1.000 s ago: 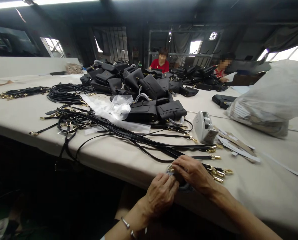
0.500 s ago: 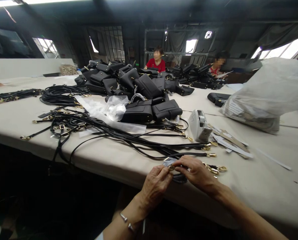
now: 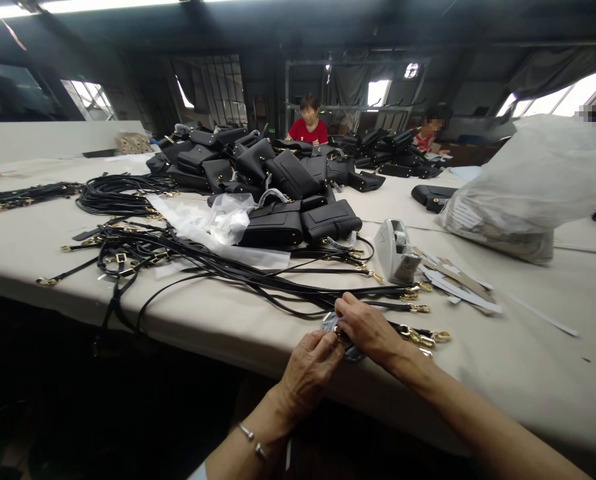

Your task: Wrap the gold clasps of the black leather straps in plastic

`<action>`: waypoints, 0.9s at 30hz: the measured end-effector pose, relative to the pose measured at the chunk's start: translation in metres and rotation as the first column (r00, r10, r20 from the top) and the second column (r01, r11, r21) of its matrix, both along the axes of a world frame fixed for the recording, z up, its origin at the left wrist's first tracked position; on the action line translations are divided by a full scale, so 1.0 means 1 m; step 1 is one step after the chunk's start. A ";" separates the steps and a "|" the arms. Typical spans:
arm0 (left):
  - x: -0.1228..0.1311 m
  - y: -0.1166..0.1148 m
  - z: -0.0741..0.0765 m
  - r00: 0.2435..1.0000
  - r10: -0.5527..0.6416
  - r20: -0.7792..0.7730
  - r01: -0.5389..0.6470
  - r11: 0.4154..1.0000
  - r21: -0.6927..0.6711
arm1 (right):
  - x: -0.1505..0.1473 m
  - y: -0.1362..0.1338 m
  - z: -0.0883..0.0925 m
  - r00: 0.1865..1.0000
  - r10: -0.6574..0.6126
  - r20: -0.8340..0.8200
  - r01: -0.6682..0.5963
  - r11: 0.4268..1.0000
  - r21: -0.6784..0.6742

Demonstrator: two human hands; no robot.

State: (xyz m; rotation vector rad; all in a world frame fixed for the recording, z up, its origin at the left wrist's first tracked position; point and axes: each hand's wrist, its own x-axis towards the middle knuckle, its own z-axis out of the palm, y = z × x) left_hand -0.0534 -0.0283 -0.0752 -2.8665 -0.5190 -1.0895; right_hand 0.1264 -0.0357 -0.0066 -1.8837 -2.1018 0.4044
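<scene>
My left hand and my right hand meet at the near edge of the beige table. Both are closed in a pinch on the end of a black strap wrapped in a bit of clear film. Its gold clasp is mostly hidden under my fingers. Just right of my right hand lie several gold clasps of other straps. A bundle of long black straps runs from there across the table to the left.
A white tape dispenser stands behind my hands, with paper strips beside it. Black bags are heaped mid-table, next to crumpled clear plastic. A large white sack sits at the right. Two people sit at the far side.
My right hand has shifted a little left and farther onto the table, covering the clasp that showed between my fingers. The left hand stays pinched at the strap end.
</scene>
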 end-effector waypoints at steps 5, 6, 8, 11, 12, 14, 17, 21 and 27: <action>0.003 0.003 0.000 0.999 0.018 -0.039 -0.019 0.999 -0.033 | 0.024 0.012 0.012 0.991 -0.003 -0.136 -0.020 0.987 -0.163; 0.003 0.004 0.001 0.999 0.013 -0.043 -0.015 0.999 -0.049 | 0.030 0.010 0.014 0.987 -0.010 -0.161 -0.024 0.979 -0.203; 0.003 0.004 0.002 0.999 -0.008 -0.050 0.004 0.997 -0.074 | 0.039 0.007 0.016 0.983 -0.040 -0.181 -0.008 0.967 -0.255; 0.002 0.005 0.003 0.998 -0.019 -0.062 0.015 0.997 -0.076 | 0.038 0.002 0.013 0.981 -0.116 -0.158 0.072 0.962 -0.262; 0.002 0.005 0.003 0.998 -0.017 -0.063 0.013 0.998 -0.069 | 0.035 0.002 0.011 0.979 -0.142 -0.148 0.102 0.962 -0.253; 0.003 0.005 0.002 0.998 -0.008 -0.067 0.004 0.998 -0.055 | 0.028 0.004 0.007 0.974 -0.184 -0.134 0.150 0.961 -0.234; 0.004 0.004 0.003 0.997 0.028 -0.076 -0.031 0.999 -0.028 | 0.019 0.005 0.002 0.966 -0.226 -0.129 0.200 0.962 -0.188; 0.006 0.008 0.008 0.991 0.062 -0.115 -0.062 0.998 0.001 | 0.010 -0.004 -0.008 0.953 -0.254 -0.166 0.252 0.967 -0.033; 0.008 0.018 0.020 0.989 -0.029 -0.142 0.028 1.000 -0.009 | 0.008 -0.049 -0.012 0.915 -0.246 -0.319 0.301 0.944 0.135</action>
